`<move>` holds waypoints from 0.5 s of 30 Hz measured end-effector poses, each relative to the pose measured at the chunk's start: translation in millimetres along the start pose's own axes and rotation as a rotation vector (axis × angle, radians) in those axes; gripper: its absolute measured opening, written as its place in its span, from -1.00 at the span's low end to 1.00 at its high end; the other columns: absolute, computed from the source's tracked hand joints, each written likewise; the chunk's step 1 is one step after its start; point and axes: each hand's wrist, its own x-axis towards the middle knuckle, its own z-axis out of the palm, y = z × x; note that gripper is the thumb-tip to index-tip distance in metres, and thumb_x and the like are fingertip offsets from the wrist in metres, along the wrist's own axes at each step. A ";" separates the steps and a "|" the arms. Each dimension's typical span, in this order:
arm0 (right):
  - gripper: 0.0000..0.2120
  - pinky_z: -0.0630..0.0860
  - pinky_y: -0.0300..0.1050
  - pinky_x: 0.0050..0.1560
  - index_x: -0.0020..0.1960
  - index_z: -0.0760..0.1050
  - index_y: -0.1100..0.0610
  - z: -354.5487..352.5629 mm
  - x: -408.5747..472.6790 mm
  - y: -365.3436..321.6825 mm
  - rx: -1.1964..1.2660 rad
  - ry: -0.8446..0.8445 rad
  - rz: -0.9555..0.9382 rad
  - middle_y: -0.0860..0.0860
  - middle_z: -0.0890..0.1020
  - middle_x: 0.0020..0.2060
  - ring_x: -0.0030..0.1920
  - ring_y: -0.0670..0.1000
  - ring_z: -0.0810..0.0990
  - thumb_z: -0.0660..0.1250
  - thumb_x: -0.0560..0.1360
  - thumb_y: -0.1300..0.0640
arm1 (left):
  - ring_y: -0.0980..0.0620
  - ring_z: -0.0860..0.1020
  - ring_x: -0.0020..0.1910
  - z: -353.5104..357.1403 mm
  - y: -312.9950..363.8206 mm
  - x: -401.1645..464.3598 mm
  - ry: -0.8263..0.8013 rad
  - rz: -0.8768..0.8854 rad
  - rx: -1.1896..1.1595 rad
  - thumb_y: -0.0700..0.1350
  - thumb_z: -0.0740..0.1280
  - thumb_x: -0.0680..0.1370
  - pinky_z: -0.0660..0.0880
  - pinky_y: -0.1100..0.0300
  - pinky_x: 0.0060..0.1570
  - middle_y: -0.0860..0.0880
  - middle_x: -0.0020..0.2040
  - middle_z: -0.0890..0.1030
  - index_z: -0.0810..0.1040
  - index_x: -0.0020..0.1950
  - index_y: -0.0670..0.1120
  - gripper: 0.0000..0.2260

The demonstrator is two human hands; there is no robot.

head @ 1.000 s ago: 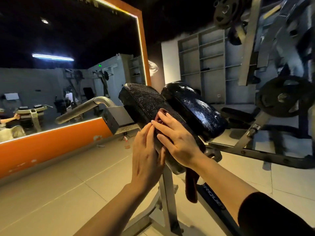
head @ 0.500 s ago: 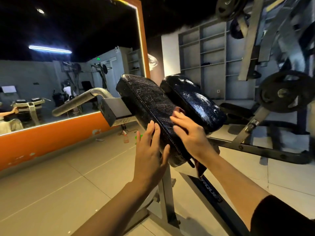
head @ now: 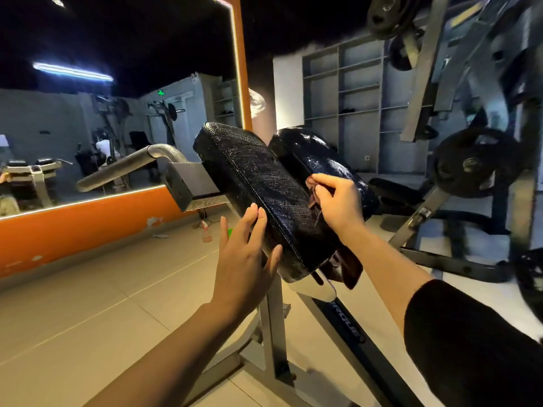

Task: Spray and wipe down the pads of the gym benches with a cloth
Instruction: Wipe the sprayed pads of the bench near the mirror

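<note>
Left hand point(head: 245, 259): fingers extended and spread wide, fingertips resting against the outer side edge of the near pad point(head: 258, 195), holding nothing. Right hand point(head: 338, 205): fingers curled, pinching the dark red cloth point(head: 348, 267) in the gap between the 2 pads. The cloth runs down through that gap; its loose end hangs below the lower edge of the near pad. The far pad point(head: 311, 154) sits just beside the near one; both are black, glossy and tilted. A grey steel post point(head: 274, 324) supports them. A mirror point(head: 88, 113) with an orange frame covers the left wall.
</note>
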 end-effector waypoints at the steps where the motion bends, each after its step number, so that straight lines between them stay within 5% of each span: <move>1: -0.73 0.53 0.00 0.24 0.20 0.62 0.16 -0.3 12.5 -20.9 0.077 -0.006 -0.032 0.01 0.68 0.07 0.10 0.00 0.63 0.29 0.54 0.31 | -0.19 0.42 0.39 -2.7 -0.4 1.2 -0.004 0.008 0.008 -0.03 0.46 0.48 0.06 -0.30 0.42 -0.21 0.40 0.45 0.41 0.43 -0.24 -0.41; 6: -0.67 0.54 -0.19 0.15 0.36 0.48 0.12 4.7 30.7 -96.2 0.330 -0.067 -0.200 0.08 0.57 0.26 0.20 -0.01 0.57 0.22 0.61 0.20 | -0.21 0.45 0.34 -14.5 -7.5 8.3 0.007 0.013 -0.016 -0.06 0.47 0.47 0.14 -0.39 0.40 -0.24 0.34 0.48 0.41 0.40 -0.27 -0.43; 10: -0.53 0.03 0.05 0.55 0.55 0.19 -0.03 27.4 -19.3 -46.0 -0.058 -0.485 -0.254 -0.02 0.10 0.57 0.55 -0.04 0.03 0.15 0.65 0.03 | -0.19 0.41 0.36 -20.0 -12.2 12.3 0.033 -0.010 -0.073 -0.09 0.47 0.47 0.18 -0.35 0.41 -0.23 0.36 0.45 0.38 0.42 -0.26 -0.41; 15: -0.55 0.12 -0.08 0.49 0.49 0.27 -0.11 8.1 -51.9 10.0 -0.006 -0.404 -0.294 -0.20 0.16 0.52 0.51 -0.21 0.12 0.15 0.61 -0.04 | -0.13 0.34 0.42 -13.2 -15.3 9.2 0.012 0.056 -0.104 0.07 0.35 0.50 0.11 -0.23 0.46 -0.19 0.42 0.40 0.35 0.46 -0.22 -0.38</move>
